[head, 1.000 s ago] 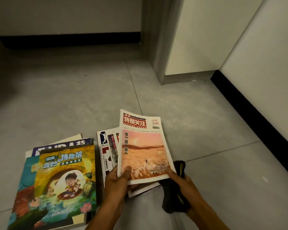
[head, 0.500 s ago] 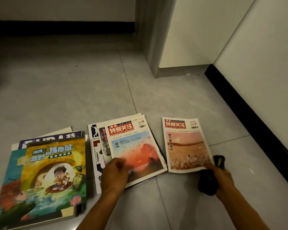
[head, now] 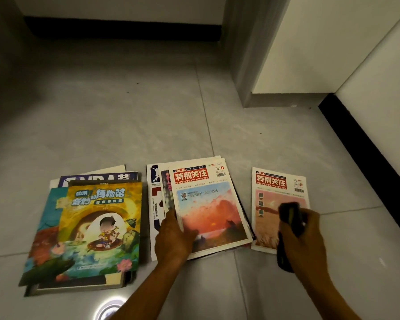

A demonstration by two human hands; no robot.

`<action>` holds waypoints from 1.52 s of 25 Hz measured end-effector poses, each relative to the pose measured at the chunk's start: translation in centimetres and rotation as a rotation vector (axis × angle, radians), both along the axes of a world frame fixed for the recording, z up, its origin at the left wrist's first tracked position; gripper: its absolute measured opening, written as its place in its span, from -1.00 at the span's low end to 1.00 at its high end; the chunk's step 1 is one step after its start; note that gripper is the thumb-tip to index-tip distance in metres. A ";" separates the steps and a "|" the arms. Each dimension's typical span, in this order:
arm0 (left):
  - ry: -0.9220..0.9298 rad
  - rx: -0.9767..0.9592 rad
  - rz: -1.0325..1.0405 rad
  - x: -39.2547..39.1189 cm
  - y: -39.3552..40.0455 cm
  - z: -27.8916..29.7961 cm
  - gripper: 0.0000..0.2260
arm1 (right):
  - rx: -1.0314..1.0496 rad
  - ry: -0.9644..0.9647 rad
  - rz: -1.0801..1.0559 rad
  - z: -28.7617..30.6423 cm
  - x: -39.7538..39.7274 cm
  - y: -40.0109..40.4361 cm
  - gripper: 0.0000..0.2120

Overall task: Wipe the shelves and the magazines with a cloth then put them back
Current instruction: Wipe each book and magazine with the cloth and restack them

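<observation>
A single magazine [head: 278,184] with a red title and pink cover lies on the floor at the right. My right hand [head: 304,236] grips a dark cloth [head: 290,212] and holds it on that cover. In the middle lies a pile of magazines [head: 206,204] topped by a red-sunset cover. My left hand [head: 173,236] holds that top magazine at its lower left edge, thumb on the cover. A left pile [head: 97,227] has a colourful cartoon cover on top. No shelf is in view.
The grey tiled floor [head: 125,112] stretches ahead. A white wall with a black skirting [head: 365,153] runs along the right. A grey-edged white panel or door corner [head: 247,65] stands at the back right.
The pink magazine went from both hands onto the floor at the right. My right hand then moved the cloth up onto its cover. My left hand stays on the middle pile.
</observation>
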State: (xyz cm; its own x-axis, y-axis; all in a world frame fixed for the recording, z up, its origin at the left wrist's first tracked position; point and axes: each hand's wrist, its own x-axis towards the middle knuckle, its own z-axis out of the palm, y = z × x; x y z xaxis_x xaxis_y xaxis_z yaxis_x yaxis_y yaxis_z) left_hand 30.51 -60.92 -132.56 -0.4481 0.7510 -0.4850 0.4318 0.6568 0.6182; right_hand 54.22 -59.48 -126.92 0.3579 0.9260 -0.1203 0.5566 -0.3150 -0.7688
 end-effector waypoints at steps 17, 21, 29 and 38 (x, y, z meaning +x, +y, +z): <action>-0.319 -0.052 0.110 -3.6 0.9 -1.9 -0.95 | 0.090 -0.545 0.446 -10.9 -8.5 3.4 -0.48; -0.353 -0.029 0.083 -4.0 0.7 -1.9 -0.91 | 0.334 -0.681 0.999 -10.7 -10.0 -0.8 -0.28; -0.290 -0.041 0.000 -4.0 0.6 -2.9 -0.91 | 0.125 -0.476 0.758 -8.1 -12.3 2.2 -0.29; -0.302 -0.011 -0.046 -4.2 0.8 -2.6 -0.88 | 0.161 -0.466 0.627 -9.7 -11.7 4.0 -0.40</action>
